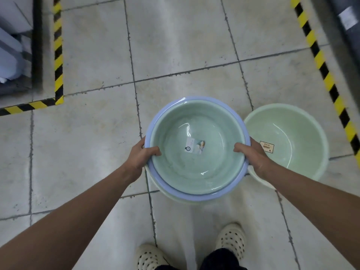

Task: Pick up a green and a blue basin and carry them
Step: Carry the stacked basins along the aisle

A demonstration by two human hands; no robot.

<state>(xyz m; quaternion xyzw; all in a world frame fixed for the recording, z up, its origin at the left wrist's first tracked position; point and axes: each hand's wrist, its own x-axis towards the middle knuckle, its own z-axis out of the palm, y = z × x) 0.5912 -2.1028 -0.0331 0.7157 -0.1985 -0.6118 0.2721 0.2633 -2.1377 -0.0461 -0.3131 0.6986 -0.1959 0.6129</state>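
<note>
A green basin (196,133) with a small label on its bottom sits nested inside a blue basin (155,121), whose rim shows as a ring around it. My left hand (142,155) grips the stacked rims on the left, fingers curled inside. On the right side my right hand (253,156) grips them the same way. A pale rim (155,182) peeks out beneath the blue one at the lower left. The stack is in front of me above the tiled floor.
A second light green basin (288,141) with a yellow sticker lies on the floor to the right, touching the stack's edge. Yellow-black tape (58,55) marks off shelving at left; another strip (327,75) runs at right. My feet in white clogs (231,238) stand below.
</note>
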